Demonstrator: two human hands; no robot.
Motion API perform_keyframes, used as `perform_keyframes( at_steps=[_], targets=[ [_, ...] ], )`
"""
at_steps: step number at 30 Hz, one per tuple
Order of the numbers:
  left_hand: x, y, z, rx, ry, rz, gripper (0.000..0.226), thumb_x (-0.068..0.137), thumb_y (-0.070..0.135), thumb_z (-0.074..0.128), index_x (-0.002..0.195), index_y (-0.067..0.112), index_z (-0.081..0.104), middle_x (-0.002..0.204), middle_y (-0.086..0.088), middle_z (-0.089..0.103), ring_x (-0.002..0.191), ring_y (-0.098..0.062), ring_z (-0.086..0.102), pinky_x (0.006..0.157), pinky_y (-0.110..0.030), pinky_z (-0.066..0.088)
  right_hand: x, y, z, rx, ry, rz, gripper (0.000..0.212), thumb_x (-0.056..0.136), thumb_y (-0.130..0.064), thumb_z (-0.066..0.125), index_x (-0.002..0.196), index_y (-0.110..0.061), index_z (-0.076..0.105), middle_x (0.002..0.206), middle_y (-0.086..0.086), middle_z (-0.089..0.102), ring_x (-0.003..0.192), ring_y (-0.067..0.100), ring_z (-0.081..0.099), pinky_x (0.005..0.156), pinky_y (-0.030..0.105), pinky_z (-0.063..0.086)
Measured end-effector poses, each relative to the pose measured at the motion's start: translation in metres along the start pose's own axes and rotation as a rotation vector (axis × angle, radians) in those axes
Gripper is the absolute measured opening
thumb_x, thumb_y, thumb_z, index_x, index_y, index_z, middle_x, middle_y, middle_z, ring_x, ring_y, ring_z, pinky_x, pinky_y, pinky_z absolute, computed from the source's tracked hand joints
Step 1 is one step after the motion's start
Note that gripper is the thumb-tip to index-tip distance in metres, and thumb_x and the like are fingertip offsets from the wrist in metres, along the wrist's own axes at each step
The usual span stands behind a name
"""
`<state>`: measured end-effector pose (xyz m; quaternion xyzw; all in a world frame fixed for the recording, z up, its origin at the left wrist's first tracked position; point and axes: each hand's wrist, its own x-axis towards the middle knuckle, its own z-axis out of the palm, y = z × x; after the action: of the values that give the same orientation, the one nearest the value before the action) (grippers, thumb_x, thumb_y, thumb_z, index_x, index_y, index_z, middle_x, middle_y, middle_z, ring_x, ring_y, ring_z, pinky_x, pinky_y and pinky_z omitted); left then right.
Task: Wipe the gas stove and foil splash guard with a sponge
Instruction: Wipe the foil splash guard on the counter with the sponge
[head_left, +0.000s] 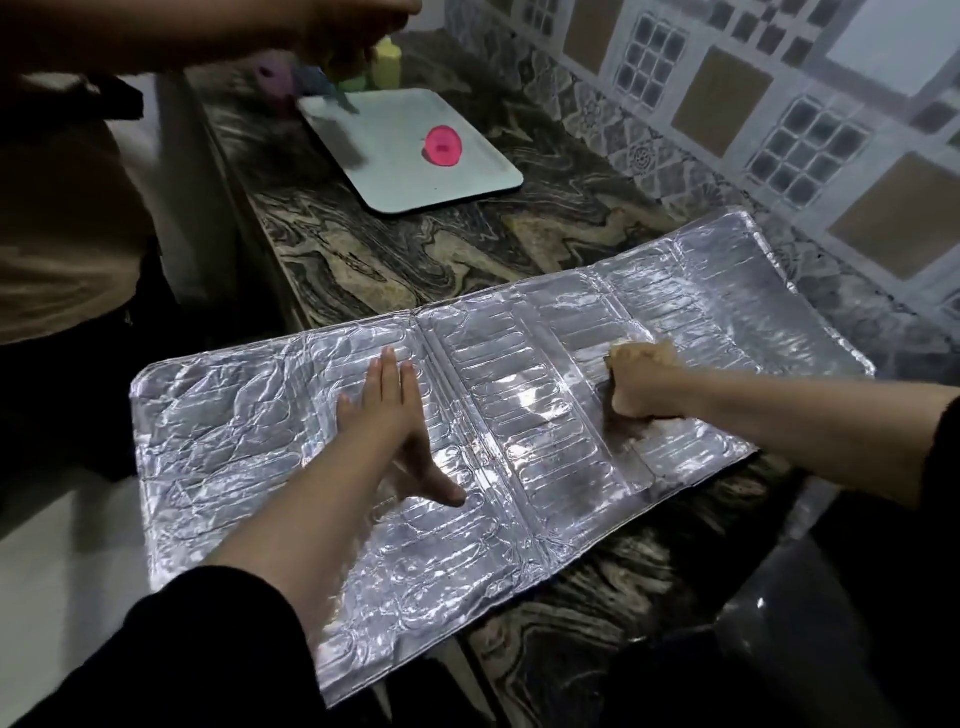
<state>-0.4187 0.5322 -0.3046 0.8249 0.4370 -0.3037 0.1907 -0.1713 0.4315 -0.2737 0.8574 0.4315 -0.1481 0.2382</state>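
1. Foil splash guard (270, 447) lies opened flat on the marbled counter (415, 260), its near-left part hanging past the counter edge; I read this as the guard-wiping stage.
2. My left hand (387, 415) lies on the left panel, fingers straight and spread, pinning the sheet. I'd keep that pressure so the thin foil doesn't slide or buckle.
3. My right hand (644, 389) is fisted around the sponge (631, 353), of which only a tan edge shows above the knuckles, and it presses on the right panel.
4. I'd wipe along the embossed ribs with light force, since crosswise scrubbing could tear the creases.
5. I'd avoid leaning on the overhanging part.
6. Beyond, another person's arm (156, 36) reaches over a pale tray (467, 176) bearing a pink item (442, 147).
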Motion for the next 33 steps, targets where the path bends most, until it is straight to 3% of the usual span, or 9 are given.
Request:
perform_keyframes(
  at_steps=[8, 13, 17, 20, 23, 30, 31, 32, 33],
  targets=[
    [0.002, 0.0, -0.002, 0.021, -0.029, 0.001, 0.175, 0.026, 0.088, 0.069, 0.135, 0.005, -0.041, 0.137, -0.017, -0.052, 0.131, -0.036, -0.042, 0.112, -0.063, -0.006, -0.058, -0.054, 0.006, 0.261, -0.083, -0.3, 0.05, 0.078, -0.001, 0.054, 0.127, -0.008, 0.045, 0.133, 0.018, 0.042, 0.126, 0.035, 0.04, 0.096, 0.037, 0.043],
    [-0.001, 0.002, -0.005, 0.007, -0.033, -0.016, 0.174, 0.031, 0.084, 0.073, 0.136, 0.004, -0.039, 0.138, -0.016, -0.051, 0.134, -0.034, -0.04, 0.111, -0.061, -0.008, -0.09, -0.087, 0.029, 0.017, -0.149, -0.475, 0.098, 0.079, -0.001, 0.058, 0.149, -0.002, -0.012, 0.154, 0.028, -0.017, 0.143, 0.048, -0.003, 0.12, 0.05, 0.007],
    [-0.002, 0.003, -0.003, -0.013, -0.002, -0.009, 0.168, 0.041, 0.077, 0.078, 0.138, 0.003, -0.038, 0.139, -0.015, -0.05, 0.135, -0.032, -0.038, 0.111, -0.06, -0.008, -0.115, -0.078, 0.037, -0.117, -0.178, -0.58, 0.086, 0.086, 0.0, 0.044, 0.144, 0.008, -0.02, 0.147, 0.039, -0.024, 0.138, 0.055, -0.013, 0.118, 0.053, -0.002],
    [-0.002, 0.002, -0.002, -0.029, 0.002, -0.004, 0.168, 0.038, 0.077, 0.076, 0.136, 0.004, -0.039, 0.139, -0.016, -0.05, 0.134, -0.032, -0.039, 0.111, -0.06, -0.009, -0.12, -0.075, 0.051, -0.172, -0.141, -0.501, 0.067, 0.084, 0.006, 0.015, 0.144, 0.011, -0.015, 0.149, 0.039, -0.017, 0.139, 0.054, -0.013, 0.117, 0.057, -0.001],
    [-0.001, 0.0, 0.0, -0.042, 0.019, 0.008, 0.17, 0.033, 0.079, 0.075, 0.138, 0.005, -0.037, 0.142, -0.016, -0.047, 0.136, -0.033, -0.037, 0.112, -0.06, -0.009, -0.116, -0.07, 0.038, -0.227, -0.21, -0.301, 0.076, 0.091, -0.008, 0.037, 0.144, 0.01, -0.016, 0.149, 0.037, -0.019, 0.139, 0.053, -0.012, 0.115, 0.056, -0.004],
    [-0.002, 0.0, 0.0, -0.062, 0.022, 0.01, 0.17, 0.034, 0.078, 0.076, 0.138, 0.006, -0.037, 0.141, -0.016, -0.048, 0.135, -0.033, -0.037, 0.112, -0.059, -0.011, -0.068, -0.036, 0.012, -0.245, -0.231, -0.01, 0.072, 0.088, -0.018, 0.05, 0.144, 0.01, 0.014, 0.139, 0.045, 0.028, 0.134, 0.047, 0.031, 0.111, 0.051, 0.026],
    [-0.002, 0.0, -0.001, -0.06, 0.018, 0.01, 0.169, 0.035, 0.078, 0.077, 0.138, 0.006, -0.038, 0.14, -0.015, -0.048, 0.135, -0.033, -0.037, 0.112, -0.059, -0.011, -0.059, -0.026, 0.009, -0.194, -0.224, 0.007, 0.062, 0.085, -0.016, 0.052, 0.135, 0.011, 0.027, 0.157, 0.007, -0.016, 0.112, 0.035, 0.057, 0.093, 0.042, 0.049],
    [-0.003, 0.0, -0.001, -0.057, 0.015, 0.009, 0.169, 0.036, 0.078, 0.076, 0.137, 0.006, -0.038, 0.139, -0.015, -0.05, 0.134, -0.033, -0.038, 0.112, -0.059, -0.011, -0.053, -0.019, 0.002, -0.149, -0.254, 0.028, 0.048, 0.082, -0.012, 0.053, 0.119, 0.014, 0.038, 0.016, -0.013, 0.025, 0.075, 0.022, 0.067, 0.061, 0.026, 0.057],
    [-0.004, 0.0, -0.001, -0.055, 0.01, 0.01, 0.168, 0.037, 0.078, 0.076, 0.136, 0.005, -0.039, 0.138, -0.014, -0.051, 0.134, -0.032, -0.039, 0.112, -0.059, -0.011, -0.047, -0.013, -0.003, -0.13, -0.271, 0.058, 0.038, 0.08, -0.01, 0.053, 0.106, 0.016, 0.043, 0.049, 0.014, 0.063, 0.048, 0.015, 0.06, 0.036, 0.015, 0.045]
  ],
)
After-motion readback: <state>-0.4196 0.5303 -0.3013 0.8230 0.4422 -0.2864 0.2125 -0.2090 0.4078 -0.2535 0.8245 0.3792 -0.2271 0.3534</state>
